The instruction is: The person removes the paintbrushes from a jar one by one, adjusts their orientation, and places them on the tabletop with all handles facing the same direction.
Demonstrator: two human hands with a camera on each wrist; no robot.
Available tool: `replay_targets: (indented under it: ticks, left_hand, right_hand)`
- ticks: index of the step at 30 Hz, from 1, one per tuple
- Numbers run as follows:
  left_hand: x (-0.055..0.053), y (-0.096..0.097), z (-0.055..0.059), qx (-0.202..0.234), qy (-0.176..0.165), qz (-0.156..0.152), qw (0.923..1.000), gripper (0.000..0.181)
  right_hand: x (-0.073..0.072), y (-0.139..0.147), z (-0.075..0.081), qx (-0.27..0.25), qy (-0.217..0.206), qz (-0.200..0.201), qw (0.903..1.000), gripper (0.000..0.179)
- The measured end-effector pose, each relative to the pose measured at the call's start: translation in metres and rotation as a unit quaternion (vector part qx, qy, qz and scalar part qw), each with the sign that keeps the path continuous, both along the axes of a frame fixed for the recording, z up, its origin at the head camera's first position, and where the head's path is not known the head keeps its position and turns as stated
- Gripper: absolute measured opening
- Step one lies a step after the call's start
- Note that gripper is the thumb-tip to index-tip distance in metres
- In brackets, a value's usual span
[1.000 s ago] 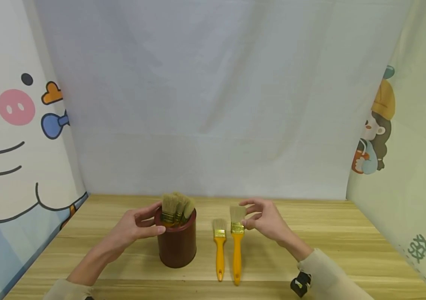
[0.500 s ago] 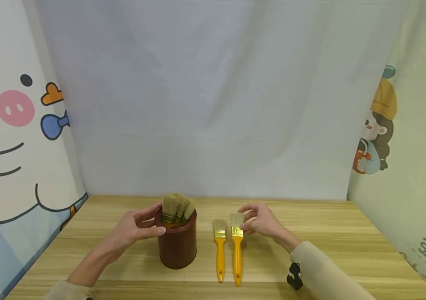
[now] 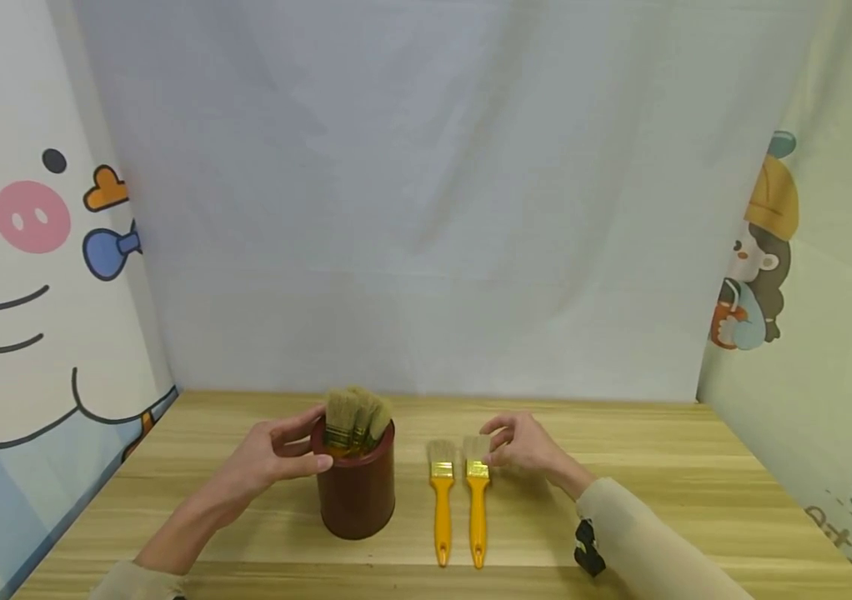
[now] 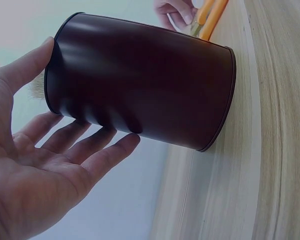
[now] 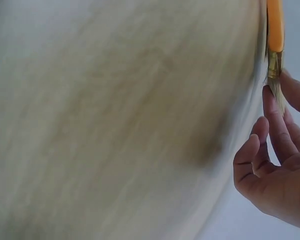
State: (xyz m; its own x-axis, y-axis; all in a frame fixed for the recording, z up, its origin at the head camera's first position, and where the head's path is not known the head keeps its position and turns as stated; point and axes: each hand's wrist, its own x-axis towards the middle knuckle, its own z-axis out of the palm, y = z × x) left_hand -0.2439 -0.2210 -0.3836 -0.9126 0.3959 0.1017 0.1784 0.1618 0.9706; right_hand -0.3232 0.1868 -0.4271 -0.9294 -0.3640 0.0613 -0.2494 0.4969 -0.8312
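My left hand (image 3: 272,454) grips the dark red can (image 3: 357,500) near its rim, thumb on one side and fingers on the other. Several paintbrushes (image 3: 343,412) stand in the can, bristles up; their handles are hidden inside. Right of the can, two paintbrushes with orange handles lie side by side, handles toward me. My right hand (image 3: 527,442) pinches the right paintbrush (image 3: 478,508) by its bristles, as the right wrist view also shows with the brush (image 5: 275,25). Beside it lies the left paintbrush (image 3: 442,512), touched by neither hand.
A wood-grain table (image 3: 659,467) carries everything. Behind it hangs a plain pale curtain (image 3: 426,208). Printed cartoon panels stand at both sides, a white pig figure (image 3: 32,217) on the left and a figure in a yellow hat (image 3: 752,275) on the right.
My right hand has come slightly down and toward me with the right paintbrush. Its bristle end has lowered to about the other brush's level. The left hand and can have stayed in place.
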Motion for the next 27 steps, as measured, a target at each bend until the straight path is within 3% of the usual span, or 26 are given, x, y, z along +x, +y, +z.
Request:
replay_targets:
  ticks: [27]
  left_hand:
    - [0.0001,-0.0004,-0.0007,0.006,-0.008,0.001,1.0,0.084]
  right_hand:
    - [-0.0033,-0.0054,-0.0035,0.052,0.024,0.003,0.9983,0.036]
